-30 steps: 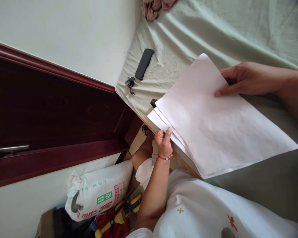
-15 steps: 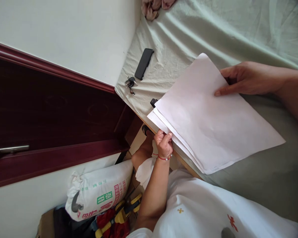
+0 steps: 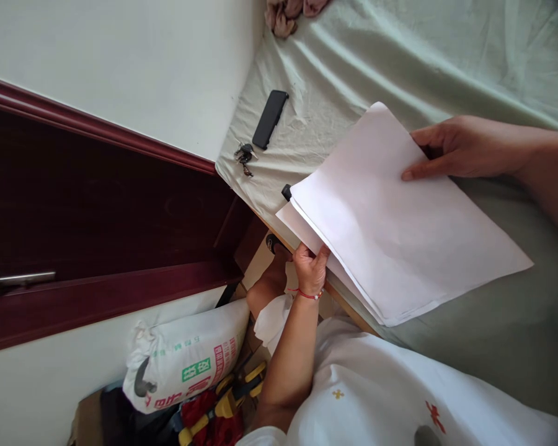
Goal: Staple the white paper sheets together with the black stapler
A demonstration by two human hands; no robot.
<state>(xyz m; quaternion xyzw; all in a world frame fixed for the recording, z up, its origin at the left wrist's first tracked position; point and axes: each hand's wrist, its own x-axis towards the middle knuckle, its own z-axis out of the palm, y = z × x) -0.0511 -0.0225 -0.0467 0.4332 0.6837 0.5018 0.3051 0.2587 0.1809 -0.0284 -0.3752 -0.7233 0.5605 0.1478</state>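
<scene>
Holding a stack of white paper (image 3: 395,229) over the edge of the bed, both hands on it. Nearest me, my left hand (image 3: 310,269) is closed on the low corner of the stack, thumb on top and fingers tucked underneath, right where the sheets fan apart a bit. My right hand (image 3: 456,147) is further off on the right, pinching the far edge, thumb flat on the top sheet and the rest of the fingers behind it, so I can't see them. The stack lies partly on the pale green sheet (image 3: 400,56), with the near-left corner poking out past the wooden bed edge.

Honest worry: the sheets aren't squared up, you can see two or three edges stepped at my left thumb. If I loosen either pinch, I reckon the bottom pages slide off and drop down by my knee, toward the printed sack (image 3: 186,359) and the red and yellow stuff beside it on the floor. There's also a small black thing (image 3: 286,191) just peeking out from under the stack's left corner, which could get knocked off the bed.

Further away on the left are my keys (image 3: 244,155) and the black phone (image 3: 270,119), well apart from the paper. Way at the back, a pinkish bit of cloth (image 3: 291,12).
</scene>
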